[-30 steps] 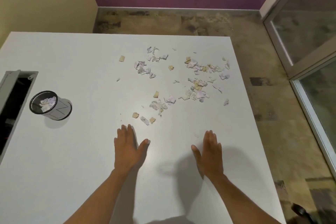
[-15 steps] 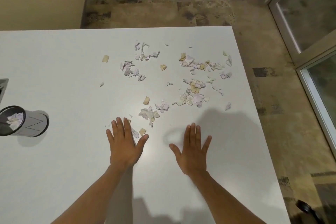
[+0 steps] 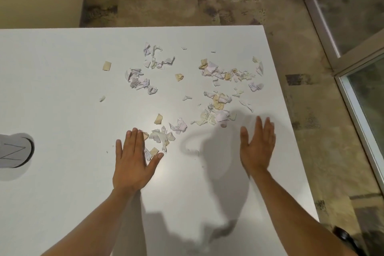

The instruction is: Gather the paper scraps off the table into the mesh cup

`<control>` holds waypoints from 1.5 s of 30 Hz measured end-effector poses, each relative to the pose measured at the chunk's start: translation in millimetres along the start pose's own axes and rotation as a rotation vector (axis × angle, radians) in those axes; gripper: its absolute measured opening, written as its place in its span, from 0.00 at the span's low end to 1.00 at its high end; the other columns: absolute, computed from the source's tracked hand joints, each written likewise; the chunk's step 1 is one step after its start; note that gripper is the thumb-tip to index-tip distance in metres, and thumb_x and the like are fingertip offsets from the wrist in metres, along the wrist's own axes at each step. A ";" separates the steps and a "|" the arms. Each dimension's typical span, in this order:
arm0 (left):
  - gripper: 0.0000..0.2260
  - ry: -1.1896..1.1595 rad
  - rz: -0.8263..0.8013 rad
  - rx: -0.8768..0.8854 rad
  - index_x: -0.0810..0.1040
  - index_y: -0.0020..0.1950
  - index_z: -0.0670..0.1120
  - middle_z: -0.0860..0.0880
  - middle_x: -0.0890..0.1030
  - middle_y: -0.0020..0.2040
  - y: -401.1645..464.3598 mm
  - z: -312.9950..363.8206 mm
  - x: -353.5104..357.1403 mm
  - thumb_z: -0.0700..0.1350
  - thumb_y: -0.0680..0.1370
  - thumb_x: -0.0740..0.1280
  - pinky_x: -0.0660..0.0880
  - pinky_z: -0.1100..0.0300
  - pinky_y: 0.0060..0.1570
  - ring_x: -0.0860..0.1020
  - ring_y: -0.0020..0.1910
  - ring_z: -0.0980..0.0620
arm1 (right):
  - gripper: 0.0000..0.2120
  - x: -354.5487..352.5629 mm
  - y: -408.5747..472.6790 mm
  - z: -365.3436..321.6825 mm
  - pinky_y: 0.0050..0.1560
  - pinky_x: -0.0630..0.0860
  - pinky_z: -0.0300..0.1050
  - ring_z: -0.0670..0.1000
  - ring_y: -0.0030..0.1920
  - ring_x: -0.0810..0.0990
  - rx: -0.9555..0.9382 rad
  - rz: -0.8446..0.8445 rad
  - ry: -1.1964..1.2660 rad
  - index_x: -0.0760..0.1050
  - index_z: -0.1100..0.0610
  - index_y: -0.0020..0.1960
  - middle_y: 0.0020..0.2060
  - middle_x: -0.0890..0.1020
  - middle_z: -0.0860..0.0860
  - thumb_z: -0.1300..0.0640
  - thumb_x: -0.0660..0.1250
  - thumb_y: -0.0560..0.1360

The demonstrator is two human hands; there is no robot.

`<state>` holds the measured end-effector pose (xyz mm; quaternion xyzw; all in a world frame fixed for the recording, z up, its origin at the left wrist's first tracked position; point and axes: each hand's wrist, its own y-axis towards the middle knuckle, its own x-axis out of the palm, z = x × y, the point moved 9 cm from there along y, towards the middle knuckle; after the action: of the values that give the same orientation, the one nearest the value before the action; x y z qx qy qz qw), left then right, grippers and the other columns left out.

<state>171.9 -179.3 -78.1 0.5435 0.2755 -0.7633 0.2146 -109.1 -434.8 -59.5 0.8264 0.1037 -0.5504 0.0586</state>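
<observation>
White flat desk [image 3: 62, 203] holds torn white and tan paper scraps [image 3: 216, 108], both flat hands, left hand [image 3: 133, 160] and right hand [image 3: 256, 147], have straight fingers ready to sweep them together, toward the grey mesh cup [image 3: 14, 150] far left.

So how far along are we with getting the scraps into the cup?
Barely started. The paper scraps lie strewn over the white table. Both hands are flat and hold nothing: the left hand touches the nearest cluster, the right hand is just short of the right-side pile. The mesh cup is cut off at the left edge, its contents unseen. Nearly everything is left.
</observation>
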 end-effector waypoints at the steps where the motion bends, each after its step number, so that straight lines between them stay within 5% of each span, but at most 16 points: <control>1: 0.41 0.003 0.001 -0.001 0.50 0.80 0.43 0.48 0.50 0.80 0.1 0.3 -0.2 0.69 0.77 0.50 0.40 0.48 0.76 0.40 0.78 0.55 | 0.35 3.8 6.6 6.9 0.77 0.49 0.57 0.55 0.78 0.49 0.023 -0.032 -0.011 0.53 0.54 0.78 0.78 0.53 0.56 0.35 0.45 0.79; 7: 0.40 0.006 0.013 0.004 0.52 0.79 0.43 0.47 0.52 0.80 0.3 -0.8 -0.2 0.69 0.77 0.52 0.40 0.48 0.77 0.42 0.79 0.54 | 0.38 32.8 18.2 -20.4 0.77 0.39 0.51 0.50 0.78 0.44 -0.163 -0.219 -0.080 0.45 0.56 0.79 0.79 0.49 0.53 0.32 0.42 0.78; 13: 0.40 0.007 0.018 0.007 0.52 0.79 0.43 0.47 0.53 0.80 0.7 -0.4 -1.4 0.69 0.76 0.52 0.41 0.48 0.77 0.44 0.79 0.53 | 0.35 51.6 -11.1 -74.5 0.77 0.40 0.50 0.44 0.78 0.41 -0.483 -0.350 -0.017 0.46 0.55 0.79 0.79 0.50 0.49 0.35 0.44 0.79; 17: 0.40 0.001 0.033 0.010 0.53 0.79 0.43 0.47 0.54 0.80 0.6 -0.3 -1.4 0.68 0.76 0.54 0.41 0.48 0.77 0.45 0.79 0.52 | 0.34 48.6 -1.5 -82.7 0.76 0.39 0.41 0.42 0.77 0.43 -0.424 -0.346 0.130 0.48 0.55 0.79 0.78 0.51 0.49 0.37 0.47 0.79; 25: 0.41 0.011 0.021 0.013 0.52 0.79 0.43 0.47 0.53 0.80 1.0 -0.2 -1.8 0.68 0.76 0.54 0.41 0.47 0.77 0.44 0.79 0.52 | 0.35 72.5 -23.9 -148.0 0.77 0.46 0.50 0.46 0.78 0.50 -0.731 -0.437 0.093 0.54 0.54 0.78 0.78 0.57 0.50 0.35 0.47 0.79; 31: 0.40 0.009 0.024 0.021 0.52 0.79 0.43 0.46 0.53 0.80 0.8 0.4 -1.6 0.68 0.77 0.55 0.42 0.46 0.77 0.45 0.79 0.52 | 0.32 66.6 -6.9 -154.1 0.76 0.52 0.42 0.44 0.76 0.55 -0.612 -0.416 0.263 0.59 0.51 0.76 0.76 0.62 0.46 0.37 0.57 0.77; 35: 0.41 0.015 0.022 0.028 0.52 0.79 0.43 0.46 0.53 0.80 1.4 1.4 -1.7 0.69 0.76 0.53 0.42 0.46 0.77 0.44 0.79 0.52 | 0.37 79.8 -29.2 -180.3 0.77 0.48 0.51 0.50 0.77 0.54 -0.838 -0.436 0.108 0.58 0.58 0.77 0.76 0.61 0.53 0.34 0.51 0.78; 38: 0.42 0.004 0.024 0.029 0.51 0.79 0.43 0.47 0.52 0.80 0.0 1.1 -1.4 0.70 0.76 0.54 0.41 0.46 0.77 0.44 0.79 0.52 | 0.34 85.5 -55.0 -183.2 0.77 0.51 0.52 0.54 0.76 0.58 -0.941 -0.481 0.108 0.63 0.61 0.74 0.74 0.65 0.56 0.38 0.56 0.78; 45: 0.41 -0.030 -0.011 0.064 0.50 0.80 0.47 0.47 0.50 0.80 -2.4 4.0 -3.1 0.71 0.76 0.56 0.41 0.43 0.76 0.41 0.79 0.50 | 0.30 69.3 -72.1 -156.4 0.75 0.55 0.47 0.45 0.76 0.55 -0.840 -0.593 0.086 0.61 0.53 0.75 0.75 0.63 0.47 0.40 0.59 0.78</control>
<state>168.6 -180.0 -73.6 0.5368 0.2509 -0.7811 0.1970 40.1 -324.4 -61.6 0.6885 0.5478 -0.4199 0.2226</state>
